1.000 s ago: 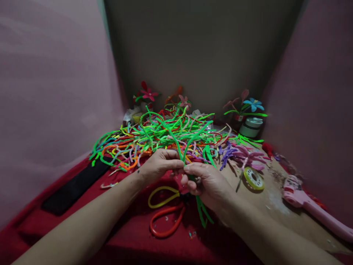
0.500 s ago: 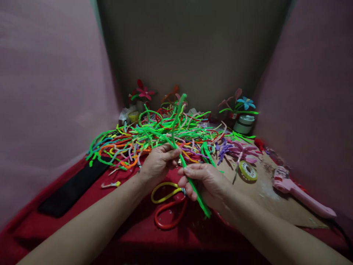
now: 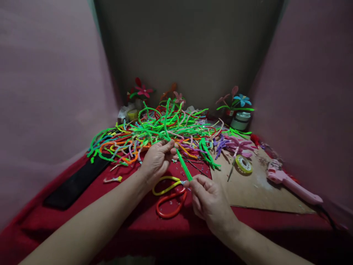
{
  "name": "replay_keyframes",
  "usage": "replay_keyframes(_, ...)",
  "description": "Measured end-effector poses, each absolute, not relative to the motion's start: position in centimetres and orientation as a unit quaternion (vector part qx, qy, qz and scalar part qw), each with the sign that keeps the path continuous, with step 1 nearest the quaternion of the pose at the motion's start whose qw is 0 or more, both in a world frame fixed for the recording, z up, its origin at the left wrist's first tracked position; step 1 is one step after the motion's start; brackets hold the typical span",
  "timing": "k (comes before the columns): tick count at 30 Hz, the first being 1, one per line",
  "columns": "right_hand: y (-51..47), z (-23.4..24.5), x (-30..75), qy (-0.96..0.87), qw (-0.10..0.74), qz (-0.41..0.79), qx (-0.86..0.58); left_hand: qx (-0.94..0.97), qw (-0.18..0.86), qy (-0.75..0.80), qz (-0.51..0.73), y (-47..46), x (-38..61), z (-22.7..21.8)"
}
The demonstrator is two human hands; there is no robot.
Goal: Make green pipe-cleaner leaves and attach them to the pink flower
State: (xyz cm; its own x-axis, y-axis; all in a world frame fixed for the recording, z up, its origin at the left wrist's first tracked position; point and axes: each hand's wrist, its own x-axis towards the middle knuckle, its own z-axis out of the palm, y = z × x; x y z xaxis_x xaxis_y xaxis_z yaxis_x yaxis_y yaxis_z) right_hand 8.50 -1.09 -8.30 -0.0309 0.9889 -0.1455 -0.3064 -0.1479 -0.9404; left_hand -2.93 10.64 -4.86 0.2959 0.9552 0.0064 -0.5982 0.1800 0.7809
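Head view: see the green fuzzy strands (image 3: 184, 166) stretched on a slant just beyond the scissors (image 3: 165, 216), gathered into a narrow bundle between left hand (image 3: 158, 162) and right hand (image 3: 206, 195). Cannot tell the exact number of strands. Likely very light, with a soft, plush outside over a thin bendable core, so should flex readily and keep a bend rather than spring back. Probably not slippery, thanks to the nap; not fragile either, though liable to get flattened or kinked under a hard pinch. Best taken near the ends with thumb and fingertips, keeping the middle straight and the strands side by side. Beyond the scissors and a little to their left, find the left hand pinching the upper part between thumb and curled fingers, with a green length rising past it in front of the tangled pile (image 3: 162, 129). Just right of the scissors, find the right hand folded around the lower end, close to the pivot. Note forearms (image 3: 104, 209) slanting in from both near sides of the scissors. Farther out, note the red-covered counter (image 3: 132, 221) beneath the scissors, a black strip (image 3: 77, 184) to their left, and to their right a cardboard sheet (image 3: 248, 191) bearing a tape roll (image 3: 243, 164) and a pink corded tool (image 3: 292, 184).
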Motion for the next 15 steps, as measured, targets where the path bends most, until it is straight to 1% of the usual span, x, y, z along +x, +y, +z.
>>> replay_keyframes(2,-1.5,-8.0,9.2,-0.425,0.503,0.584,-0.475,0.368,0.728,0.258,0.517,10.5,-3.0,-4.8)
replay_keyframes(3,-1.5,-7.6,9.8,-0.451,0.472,0.581,-0.486,0.377,0.733,0.26,0.503,10.5,-3.1,-4.7)
replay_keyframes(5,-1.2,-6.3,11.3,-0.506,0.407,0.603,-0.462,0.385,0.751,0.261,0.469,10.3,-3.2,-4.6)
replay_keyframes(7,-0.3,-4.7,12.5,-0.512,0.418,0.605,-0.444,0.377,0.771,0.267,0.439,10.0,-3.2,-4.6)
replay_keyframes(10,1.9,-3.3,12.7,-0.505,0.485,0.597,-0.392,0.366,0.788,0.273,0.414,9.4,-2.8,-4.8)
replay_keyframes(15,5.4,-4.3,10.6,-0.375,0.5,0.695,-0.356,0.356,0.794,0.291,0.397,9.3,-2.5,-5.4)
